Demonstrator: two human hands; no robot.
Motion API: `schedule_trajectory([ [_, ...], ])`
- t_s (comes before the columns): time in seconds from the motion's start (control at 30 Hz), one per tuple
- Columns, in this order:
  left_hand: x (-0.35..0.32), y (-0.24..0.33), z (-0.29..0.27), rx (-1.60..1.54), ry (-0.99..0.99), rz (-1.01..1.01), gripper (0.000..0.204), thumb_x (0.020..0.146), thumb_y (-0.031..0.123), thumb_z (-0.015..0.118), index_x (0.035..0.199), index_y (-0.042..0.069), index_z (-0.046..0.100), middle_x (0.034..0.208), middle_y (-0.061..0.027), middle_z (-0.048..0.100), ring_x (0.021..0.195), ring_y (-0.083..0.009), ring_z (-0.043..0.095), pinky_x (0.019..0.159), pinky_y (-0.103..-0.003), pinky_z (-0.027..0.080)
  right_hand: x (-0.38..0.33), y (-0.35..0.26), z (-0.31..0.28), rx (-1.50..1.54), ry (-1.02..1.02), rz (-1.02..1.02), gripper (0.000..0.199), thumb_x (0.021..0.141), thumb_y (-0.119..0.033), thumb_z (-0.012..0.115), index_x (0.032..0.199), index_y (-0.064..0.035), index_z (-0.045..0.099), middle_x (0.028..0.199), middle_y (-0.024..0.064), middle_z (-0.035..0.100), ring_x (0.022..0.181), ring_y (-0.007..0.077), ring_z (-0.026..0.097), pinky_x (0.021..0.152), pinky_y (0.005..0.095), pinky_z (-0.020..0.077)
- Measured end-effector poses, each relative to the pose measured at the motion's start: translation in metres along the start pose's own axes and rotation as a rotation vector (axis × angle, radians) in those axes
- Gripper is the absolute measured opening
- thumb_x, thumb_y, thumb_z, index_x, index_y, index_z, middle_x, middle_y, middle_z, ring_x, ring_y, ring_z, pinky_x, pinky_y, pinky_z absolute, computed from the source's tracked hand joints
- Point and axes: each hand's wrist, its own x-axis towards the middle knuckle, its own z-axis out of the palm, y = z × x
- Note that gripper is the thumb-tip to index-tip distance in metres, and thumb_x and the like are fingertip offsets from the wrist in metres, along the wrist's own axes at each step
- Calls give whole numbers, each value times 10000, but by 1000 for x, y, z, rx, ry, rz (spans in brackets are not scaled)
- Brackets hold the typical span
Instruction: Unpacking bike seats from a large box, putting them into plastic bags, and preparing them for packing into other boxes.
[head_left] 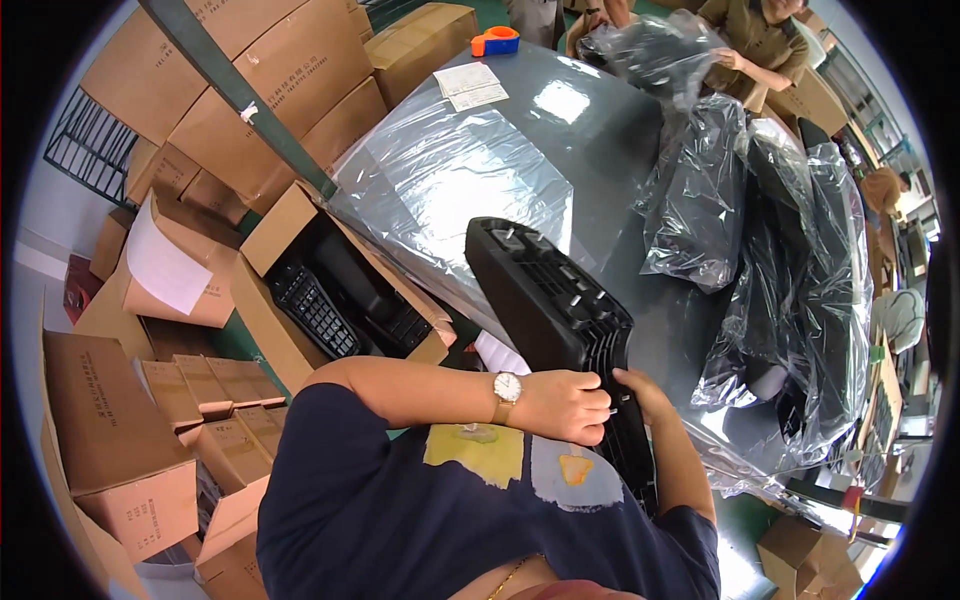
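A long black moulded plastic part (560,295) with ribs and pegs along its face stands tilted in front of my chest. Its lower end rests close to my body. My left hand (577,404), with a watch at the wrist, is closed with curled fingers at the ribbed side of the part. On the opposite side my right hand (645,396) grips the same part; its thumb shows, while most of its fingers are hidden. Left of the part, an open carton (262,310) contains black plastic pieces (318,312), one with a grid of ribs.
Clear plastic film (480,180) covers part of the dark table (590,130). Several bagged black parts (790,290) lie along its right side. An orange-and-blue tape dispenser (496,41) and papers (470,86) sit at the far edge. Cartons (290,80) stack left; a co-worker (755,50) handles plastic opposite.
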Motion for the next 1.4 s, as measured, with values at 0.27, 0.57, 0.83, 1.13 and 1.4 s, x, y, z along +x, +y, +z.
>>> schedule_trajectory([
  [0.27, -68, -68, -41, -113, 438, -758, 130, 722, 108, 614, 845, 136, 582, 756, -37, 513, 724, -218, 499, 667, -364, 393, 1, -6, 3, 458, -132, 30, 545, 739, -217, 689, 1186, 33, 502, 1060, 136, 622, 951, 254, 616, 871, 386, 486],
  [0.57, -120, -95, 100, -55, -139, -1135, 221, 761, 313, 650, 827, 109, 597, 840, -50, 539, 839, -242, 512, 722, -373, 387, 15, -34, 20, 337, -54, -71, 568, 723, -215, 703, 1188, 37, 498, 1063, 140, 621, 954, 259, 615, 875, 387, 484],
  [0.83, -136, -106, 107, 5, 60, -1101, 176, 768, 292, 634, 777, 129, 568, 781, -31, 504, 779, -220, 495, 651, -357, 357, 11, -21, 23, 301, -33, -169, 588, 708, -213, 714, 1191, 41, 495, 1066, 143, 619, 957, 263, 614, 879, 389, 481],
  [1.13, -189, -138, 110, -967, 534, -1793, 55, 843, 107, 567, 870, 62, 553, 774, -49, 616, 618, -150, 577, 528, -285, 441, 4, -2, 28, 242, -38, -275, 611, 691, -211, 727, 1193, 45, 492, 1069, 146, 618, 960, 267, 614, 884, 390, 479],
  [1.4, -261, -153, -42, -1382, 1398, -1810, 220, 806, 277, 707, 818, 95, 584, 658, 27, 531, 518, -67, 474, 431, -198, 372, 13, -23, 10, 186, -55, -397, 631, 676, -210, 739, 1195, 48, 489, 1071, 149, 617, 963, 271, 613, 888, 392, 476],
])
